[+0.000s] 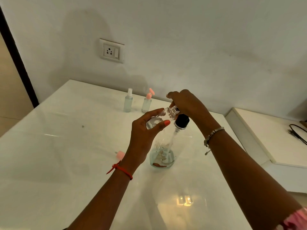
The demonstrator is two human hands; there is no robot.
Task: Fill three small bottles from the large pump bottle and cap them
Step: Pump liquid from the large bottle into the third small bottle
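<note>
Two small bottles stand capped at the back of the table (66, 146), near the wall: the spray-top bottle (128, 101) and, just beside it, the pink-pump bottle (147, 102). The third bottle (159, 117), open-necked and tilted, is clasped round its body by the left hand (146, 130), thumb and fingers curled about it. Its mouth is brought up to the pump head of the large pump bottle (164, 146), which stands upright on the table just beneath. The right hand (186, 102) arches over the pump head and hides it; whether it clutches the head or merely bears down on it cannot be told. A loose pink cap (120, 154) lies on the table near the left wrist, presumably meant for the third bottle. Judged stage: filling of the last bottle, with capping to follow. Hazards: little liquid shows in the bottom of the large pump bottle, so the pump may draw air and sputter. If the narrow neck drifts from the nozzle, liquid would run over the fingers and onto the glossy top. A hard downward stroke on a tall, nearly empty bottle that no hand steadies at its base could tip it. Wet fingers could let the smooth third bottle slip.
</note>
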